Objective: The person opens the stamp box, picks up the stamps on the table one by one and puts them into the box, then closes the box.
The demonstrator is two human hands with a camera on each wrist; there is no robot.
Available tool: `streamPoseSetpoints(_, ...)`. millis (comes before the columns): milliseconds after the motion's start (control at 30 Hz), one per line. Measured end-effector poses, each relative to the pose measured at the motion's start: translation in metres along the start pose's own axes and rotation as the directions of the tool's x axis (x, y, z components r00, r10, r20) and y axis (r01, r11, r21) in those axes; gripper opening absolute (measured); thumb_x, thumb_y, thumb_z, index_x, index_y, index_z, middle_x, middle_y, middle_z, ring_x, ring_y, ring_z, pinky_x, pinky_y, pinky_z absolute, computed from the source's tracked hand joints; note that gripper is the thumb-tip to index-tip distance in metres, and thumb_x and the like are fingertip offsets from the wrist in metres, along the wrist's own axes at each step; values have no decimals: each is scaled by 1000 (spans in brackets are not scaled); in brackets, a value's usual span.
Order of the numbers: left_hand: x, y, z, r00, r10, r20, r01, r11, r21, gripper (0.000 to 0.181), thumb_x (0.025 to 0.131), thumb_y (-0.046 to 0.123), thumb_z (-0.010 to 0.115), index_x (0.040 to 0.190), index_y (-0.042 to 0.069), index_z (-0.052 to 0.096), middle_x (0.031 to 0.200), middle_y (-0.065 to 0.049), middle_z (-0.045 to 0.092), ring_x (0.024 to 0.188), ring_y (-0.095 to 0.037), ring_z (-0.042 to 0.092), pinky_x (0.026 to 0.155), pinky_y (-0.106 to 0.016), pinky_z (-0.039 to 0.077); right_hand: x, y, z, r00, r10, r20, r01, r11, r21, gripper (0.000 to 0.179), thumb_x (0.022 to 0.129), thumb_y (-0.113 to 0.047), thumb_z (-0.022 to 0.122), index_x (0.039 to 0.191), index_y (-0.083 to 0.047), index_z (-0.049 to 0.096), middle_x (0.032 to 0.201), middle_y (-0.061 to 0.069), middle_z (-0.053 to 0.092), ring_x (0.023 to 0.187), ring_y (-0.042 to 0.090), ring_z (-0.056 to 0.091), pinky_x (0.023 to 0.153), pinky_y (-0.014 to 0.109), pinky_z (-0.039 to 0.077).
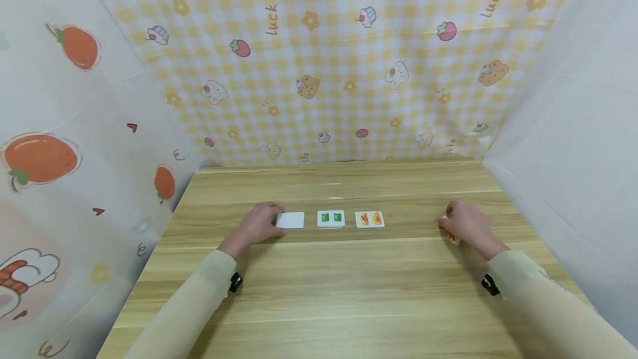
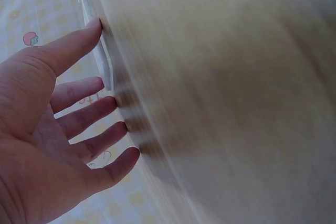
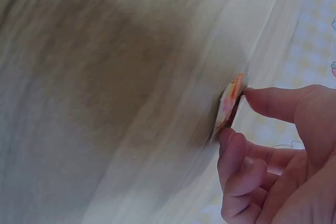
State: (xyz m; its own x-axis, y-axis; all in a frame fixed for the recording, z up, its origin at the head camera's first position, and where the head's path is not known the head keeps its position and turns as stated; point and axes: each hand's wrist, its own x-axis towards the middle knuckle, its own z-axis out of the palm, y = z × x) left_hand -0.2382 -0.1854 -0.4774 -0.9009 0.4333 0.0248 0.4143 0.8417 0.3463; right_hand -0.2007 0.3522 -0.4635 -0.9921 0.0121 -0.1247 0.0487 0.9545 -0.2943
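Note:
My left hand [image 1: 259, 222] rests on the table at the left end of a blank white card [image 1: 291, 220], thumb at its near side and fingers by its far side. The left wrist view has these fingers spread and fairly straight, with the thumb tip [image 2: 95, 24] right at the card's edge [image 2: 107, 69]. Over on the right, my right hand [image 1: 467, 225] pinches a small printed packet [image 3: 229, 106] with orange and pink on it between thumb and curled index finger, low over the wood. The hand covers part of the packet in the head view.
Right of the blank card lie a card with two green pictures [image 1: 331, 219] and a card with two orange food pictures [image 1: 370, 219], in one row. Patterned cloth [image 1: 329, 60] hangs behind the wooden table [image 1: 319, 292]; more cloth hangs at both sides.

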Motion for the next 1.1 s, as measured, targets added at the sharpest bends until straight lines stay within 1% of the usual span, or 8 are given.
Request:
streamPoseSetpoints(100,-1,-2,0,1000,-4,4,4,1000,-6,62,82,34,85,131,2,65,135,-18,60,121,-40,54,96,-55,46,-1,-1,-2,1000,-15,13,15,1000,-10,51,93,-32,70,122,8,61,116,30,65,71,27,64,49,39,46)
streamPoseSetpoints(233,-2,-4,0,1000,-2,6,2,1000,-20,63,81,34,86,131,3,65,136,-17,60,121,-38,55,97,-54,46,-2,-3,-5,999,-30,30,30,999,-10,48,91,-29,72,120,8,63,116,30,66,76,28,64,53,40,48)
streamPoseSetpoints(500,-1,-10,0,1000,12,0,-12,1000,-28,61,81,32,86,129,2,66,133,-16,62,120,-36,57,98,-52,46,-2,-6,-8,998,-24,59,24,1000,9,47,87,-25,76,119,7,63,112,30,66,73,28,60,55,41,47)
streamPoseSetpoints(667,-2,-9,0,1000,17,2,-17,999,-30,59,82,32,86,128,2,66,133,-16,62,120,-35,57,98,-51,46,0,-5,-8,997,-49,52,49,999,5,51,85,-24,78,120,10,62,116,33,64,75,28,60,64,47,51)
streamPoseSetpoints(767,-3,-9,-1,1000,13,1,-13,1000,-27,58,82,32,86,127,2,67,133,-16,62,120,-35,57,98,-51,46,2,-6,-7,996,-80,48,79,997,8,50,84,-21,79,120,10,63,113,34,64,74,27,60,70,51,51)
streamPoseSetpoints(833,-3,-9,-1,1000,12,-2,-12,1000,-26,58,81,32,86,127,2,67,133,-15,62,120,-35,57,98,-51,46,3,-6,-6,994,-102,44,101,995,20,50,83,-18,81,120,10,63,108,32,66,72,26,58,71,50,50)
streamPoseSetpoints(967,-5,-9,-1,1000,6,-6,-7,1000,-30,58,81,31,86,127,2,67,133,-15,63,121,-35,57,99,-51,45,3,-7,-3,992,-126,31,123,989,83,46,80,-10,81,119,7,65,92,19,69,68,22,59,65,43,50)
streamPoseSetpoints(1100,-5,-8,-2,1000,2,-4,-2,999,-39,58,81,31,86,127,1,67,132,-16,63,121,-36,56,99,-52,45,3,-7,0,991,-135,7,132,977,168,42,79,-5,81,117,5,67,88,12,71,68,18,63,59,36,50)
